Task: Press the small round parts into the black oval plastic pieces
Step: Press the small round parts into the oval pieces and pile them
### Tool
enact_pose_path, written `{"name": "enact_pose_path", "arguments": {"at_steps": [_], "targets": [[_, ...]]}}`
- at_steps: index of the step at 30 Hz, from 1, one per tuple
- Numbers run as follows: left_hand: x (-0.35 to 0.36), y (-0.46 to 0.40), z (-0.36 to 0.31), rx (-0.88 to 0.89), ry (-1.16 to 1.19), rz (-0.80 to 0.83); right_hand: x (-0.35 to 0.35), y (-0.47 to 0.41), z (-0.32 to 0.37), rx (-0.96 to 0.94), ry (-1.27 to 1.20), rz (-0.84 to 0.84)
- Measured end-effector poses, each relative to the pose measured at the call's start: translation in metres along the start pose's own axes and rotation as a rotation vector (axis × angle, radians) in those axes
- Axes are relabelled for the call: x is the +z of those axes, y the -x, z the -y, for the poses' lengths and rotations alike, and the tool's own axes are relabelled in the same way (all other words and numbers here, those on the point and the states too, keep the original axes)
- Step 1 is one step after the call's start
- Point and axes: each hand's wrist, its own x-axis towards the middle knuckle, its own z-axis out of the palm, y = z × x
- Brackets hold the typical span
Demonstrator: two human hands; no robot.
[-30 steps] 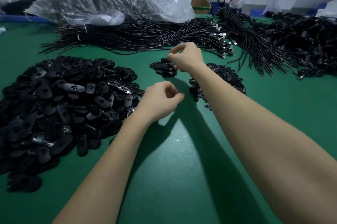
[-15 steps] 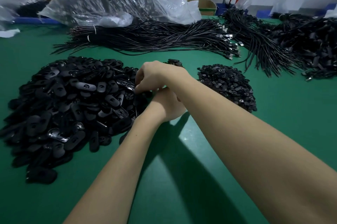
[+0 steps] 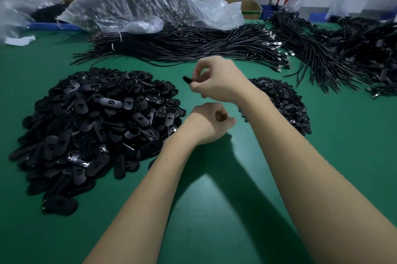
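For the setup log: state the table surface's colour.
Plain green table surface, clearest in the head view.

Oval pieces (image 3: 92, 130) left, round parts (image 3: 281, 100) right

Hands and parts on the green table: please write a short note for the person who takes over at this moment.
Right hand: raised above the table, its fingers pinch one black oval piece.
Left hand: fingers curled, close over the table; whether it holds a round part cannot be seen.
Oval pile lies on the left, round parts pile on the right.
Done: one oval picked up. No finished pieces can be told apart.
Left: press a round part into this oval, then go on through the pile.
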Motion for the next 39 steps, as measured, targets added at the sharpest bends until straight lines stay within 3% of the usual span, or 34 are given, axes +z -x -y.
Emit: {"name": "enact_pose_path", "arguments": {"at_steps": [9,16,21,25,27,29,32,35,39], "targets": [[-0.001,-0.001,0.003,0.101,0.091,-0.067,-0.026,0.083,-0.074,0.046,-0.334,-0.111],[-0.003,-0.002,-0.002,0.036,0.488,0.079,-0.021,0.087,-0.088,0.041,-0.451,-0.103],[-0.003,-0.003,0.002,0.048,0.546,0.068,-0.020,0.088,-0.091,0.043,-0.452,-0.099],[-0.004,-0.004,0.002,0.036,0.567,0.047,-0.028,0.091,-0.095,0.134,-0.628,-0.042],[-0.003,-0.004,0.001,-0.005,0.594,0.024,-0.033,0.091,-0.099,0.182,-0.560,-0.143],[-0.002,-0.005,0.001,-0.045,0.613,0.009,-0.040,0.090,-0.105,0.248,-0.301,-0.295],[-0.001,-0.006,0.002,-0.067,0.620,0.011,-0.048,0.095,-0.112,0.399,0.117,-0.236],[0.001,-0.006,0.002,-0.063,0.613,0.024,-0.045,0.099,-0.115,0.507,0.182,-0.216],[0.001,-0.003,0.002,0.011,0.598,0.038,-0.040,0.098,-0.111,0.493,0.155,-0.313]]}}
